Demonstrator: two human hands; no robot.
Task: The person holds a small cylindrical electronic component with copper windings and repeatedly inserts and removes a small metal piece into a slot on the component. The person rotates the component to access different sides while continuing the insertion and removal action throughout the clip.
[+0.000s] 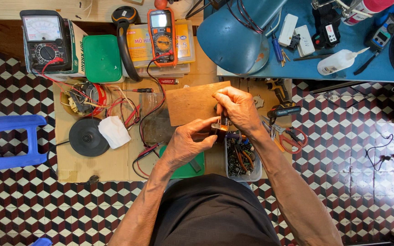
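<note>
Both hands meet over the low cardboard-covered bench [92, 166]. The left hand [185, 143] has its fingers [204, 125] curled round a small brown, copper-coloured part [219, 130], thumb and forefinger closed on its near side. The right hand [239, 108] comes in from above, its fingertips [220, 98] pinched tight together at the top of the same part; whether they grip a tool or only the part itself cannot be told, since the knuckles hide it.

Directly beneath the fingers sits a clear plastic tub [257, 171] full of screws and small bits. Just behind the fingers lies a bare wooden board [190, 105]. To the right of the right hand's fingers are red-handled pliers [292, 139] and a dark cordless driver [282, 110]. Left of the left hand's fingers, red and black test leads [149, 114] trail across the bench, past a white crumpled cloth [114, 132] and a black round disc [88, 136]. Further back stand an orange digital meter [162, 36], a black analogue meter [45, 41] and a green box [102, 58]. A blue lamp shade [233, 41] hangs well beyond the fingertips.
</note>
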